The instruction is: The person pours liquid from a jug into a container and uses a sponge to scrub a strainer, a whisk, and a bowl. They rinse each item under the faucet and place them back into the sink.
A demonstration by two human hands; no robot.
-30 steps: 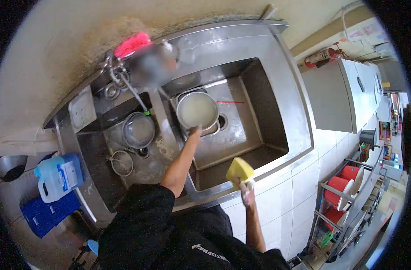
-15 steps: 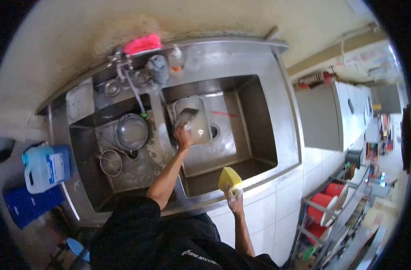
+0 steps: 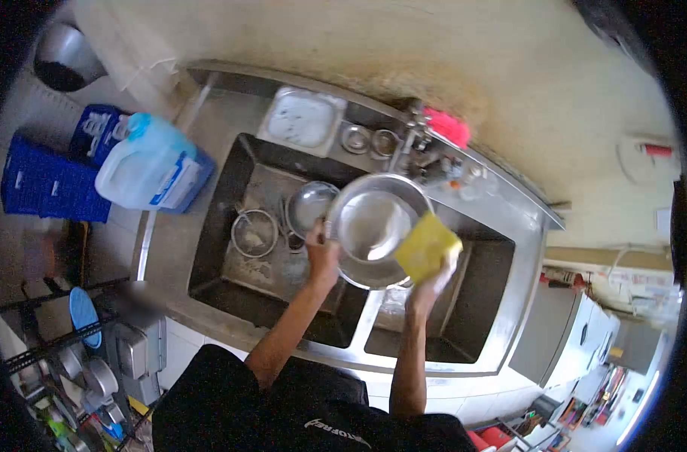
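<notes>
My left hand (image 3: 324,256) grips the near-left rim of a large round steel bowl (image 3: 370,222), which is held up over the divider between two sink basins. Its shiny inside faces me. In my right hand (image 3: 432,285) is a yellow sponge (image 3: 428,247), at the bowl's right rim; some blur hides whether they touch. Behind the bowl, a smaller steel bowl (image 3: 311,205) lies in the left basin (image 3: 264,290), beside a round strainer (image 3: 254,233).
A steel tray (image 3: 302,120) with suds rests on the sink's back ledge, left of the faucet (image 3: 415,139). A pink cloth (image 3: 447,128) lies behind it. The left end holds a large plastic jug (image 3: 151,166); blue crates (image 3: 53,181) stand beyond.
My left hand has moved left from the tray in the right basin and now holds up the large bowl. The sponge in my right hand has come up to that bowl. My view has swung left.
</notes>
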